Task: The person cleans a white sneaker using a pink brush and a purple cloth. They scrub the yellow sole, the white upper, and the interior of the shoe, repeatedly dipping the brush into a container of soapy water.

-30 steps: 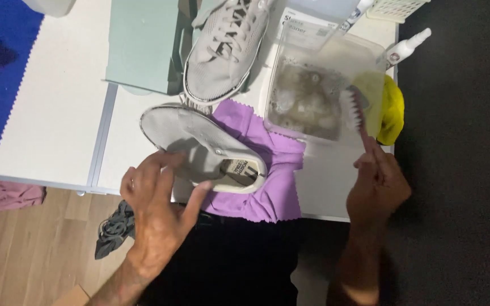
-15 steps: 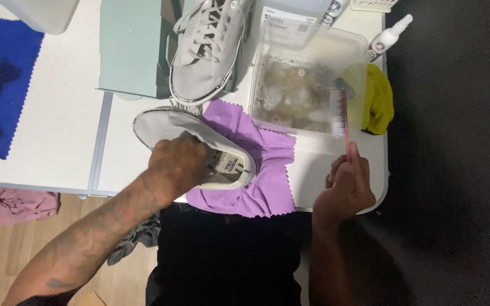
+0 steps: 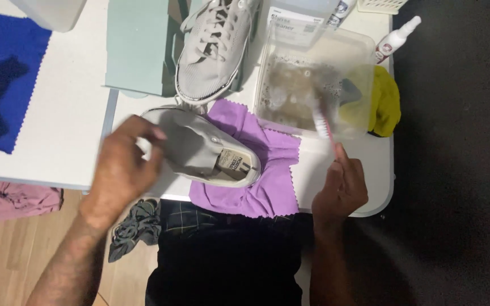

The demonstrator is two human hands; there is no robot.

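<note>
Left hand (image 3: 121, 170) grips the toe of the grey shoe (image 3: 208, 150), tilted on the purple cloth (image 3: 262, 170) on the table (image 3: 63, 141); right hand (image 3: 341, 187) pinches a brush (image 3: 323, 122), bristles in the murky tub (image 3: 313, 79). Risk: a dripping brush may wet the cloth; a loose toe grip may let the shoe roll.

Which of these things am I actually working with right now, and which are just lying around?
In use: left hand on grey shoe; right hand holding brush over tub; purple cloth.

Lying about: second shoe, green box, blue cloth, yellow cloth, spray bottle.
</note>
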